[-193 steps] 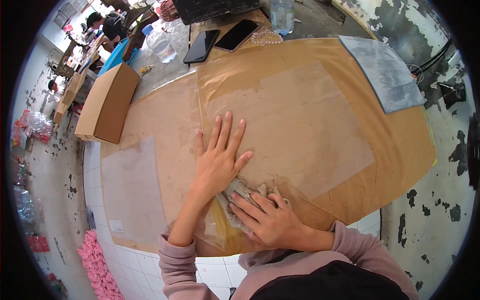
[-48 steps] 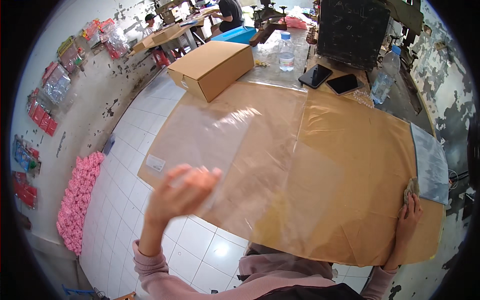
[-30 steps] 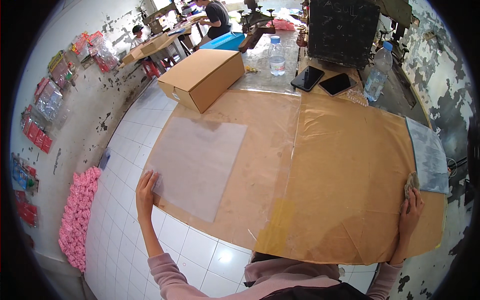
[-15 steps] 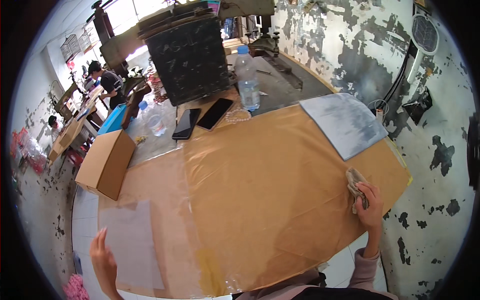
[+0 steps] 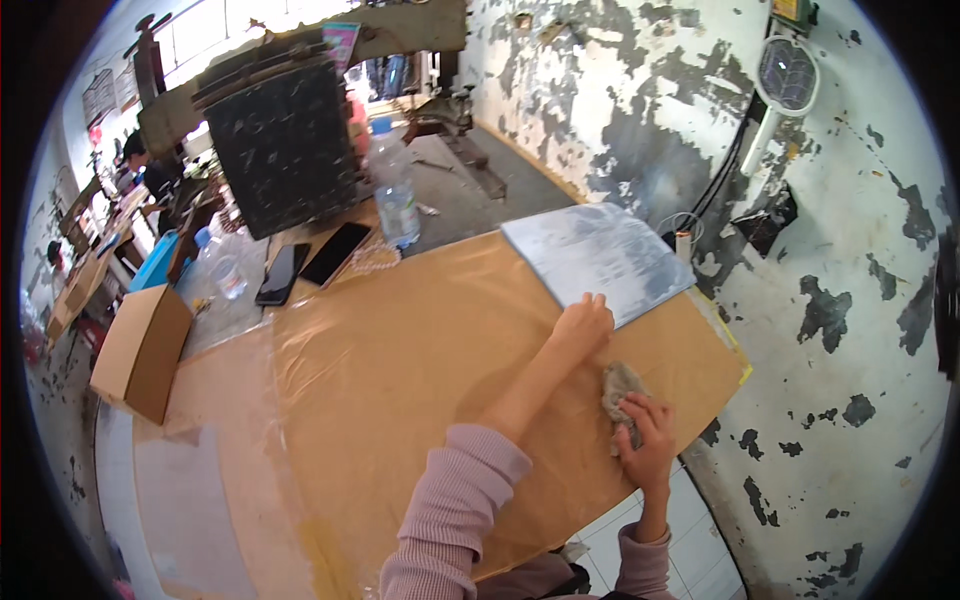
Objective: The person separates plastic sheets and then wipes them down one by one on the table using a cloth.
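Through the head camera, my only view, I see the left hand (image 5: 585, 325) has swung from the clear sheet (image 5: 190, 510) over to the grey stack (image 5: 600, 255). Its fingers sit close together at the stack's near edge; I can't tell whether they pinch anything. The right hand (image 5: 650, 430) stays curled round 1 rag (image 5: 618, 385), just short of that stack. So I now have 2 hands working the right side of the brown cover (image 5: 400, 400), with the clear sheet lying flat, unattended, far left.
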Demonstrator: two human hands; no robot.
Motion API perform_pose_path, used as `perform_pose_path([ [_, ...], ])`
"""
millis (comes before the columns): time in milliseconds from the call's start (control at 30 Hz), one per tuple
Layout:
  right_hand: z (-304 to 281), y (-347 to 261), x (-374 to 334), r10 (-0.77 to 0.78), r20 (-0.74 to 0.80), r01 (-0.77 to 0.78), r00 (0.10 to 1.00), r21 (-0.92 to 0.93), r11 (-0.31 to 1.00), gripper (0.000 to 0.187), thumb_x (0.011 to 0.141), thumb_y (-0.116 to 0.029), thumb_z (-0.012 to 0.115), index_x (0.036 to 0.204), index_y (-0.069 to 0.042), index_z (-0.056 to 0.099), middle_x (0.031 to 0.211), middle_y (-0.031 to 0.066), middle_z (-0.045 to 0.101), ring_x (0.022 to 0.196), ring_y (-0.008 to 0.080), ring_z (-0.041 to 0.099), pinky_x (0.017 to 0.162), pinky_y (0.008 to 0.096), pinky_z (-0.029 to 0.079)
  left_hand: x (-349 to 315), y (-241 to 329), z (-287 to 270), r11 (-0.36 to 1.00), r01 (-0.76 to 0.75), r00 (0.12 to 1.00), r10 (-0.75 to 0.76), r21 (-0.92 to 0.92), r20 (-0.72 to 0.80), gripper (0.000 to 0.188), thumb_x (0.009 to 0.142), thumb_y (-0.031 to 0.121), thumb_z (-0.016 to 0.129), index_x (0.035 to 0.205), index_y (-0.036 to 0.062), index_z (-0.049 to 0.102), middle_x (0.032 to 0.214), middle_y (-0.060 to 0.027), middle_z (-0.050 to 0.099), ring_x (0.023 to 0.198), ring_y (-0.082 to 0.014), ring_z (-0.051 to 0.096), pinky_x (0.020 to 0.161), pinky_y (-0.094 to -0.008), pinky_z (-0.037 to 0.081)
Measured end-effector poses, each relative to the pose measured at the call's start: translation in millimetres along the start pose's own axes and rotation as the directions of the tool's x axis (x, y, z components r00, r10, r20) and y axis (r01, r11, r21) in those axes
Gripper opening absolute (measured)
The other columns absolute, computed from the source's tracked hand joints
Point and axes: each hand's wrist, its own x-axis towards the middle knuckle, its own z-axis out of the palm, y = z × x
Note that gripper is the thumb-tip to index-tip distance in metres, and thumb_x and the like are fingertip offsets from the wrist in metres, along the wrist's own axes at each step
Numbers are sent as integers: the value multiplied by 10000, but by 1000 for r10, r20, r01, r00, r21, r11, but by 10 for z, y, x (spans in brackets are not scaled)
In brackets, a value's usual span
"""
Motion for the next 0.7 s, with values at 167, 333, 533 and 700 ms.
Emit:
perform_pose_path([
  [167, -65, 67, -18, 51, -49, -48, 998, 58, 997, 302, 638, -63, 633, 939, -90, 655, 1052, 37, 612, 904, 280, 514, 805, 374, 449, 176, 426, -297, 995, -41, 964, 15, 94, 267, 81, 692, 79, 641, 750, 96, 696, 794, -71, 662, 794, -198, 655, 612, -283, 542],
  [333, -23, 99, -26, 88, -45, -84, 995, 92, 992, 282, 643, -77, 635, 924, -89, 652, 1052, 30, 613, 916, 285, 513, 819, 379, 442, 263, 116, -283, 994, 95, 992, -90, -52, 91, 96, 644, 98, 690, 725, 70, 646, 729, -129, 638, 685, -250, 648, 551, -336, 517],
  [533, -7, 112, -40, 95, -55, -90, 994, 93, 992, 277, 647, -75, 636, 922, -90, 651, 1055, 25, 613, 936, 284, 510, 839, 386, 432, 518, -287, -347, 310, 552, 787, -501, -775, 360, 196, 742, 195, 724, 692, 85, 570, 670, -44, 619, 544, -114, 559, 459, -272, 402],
  [700, 19, 46, -26, 55, -53, -49, 997, 112, 992, 287, 648, -70, 635, 934, -90, 650, 1054, 29, 613, 937, 281, 511, 842, 387, 432, 666, -931, -878, 377, 24, 799, -564, -926, -209, 61, 909, 99, 502, 883, 62, 462, 850, -86, 673, 777, -127, 651, 531, -218, 456],
])
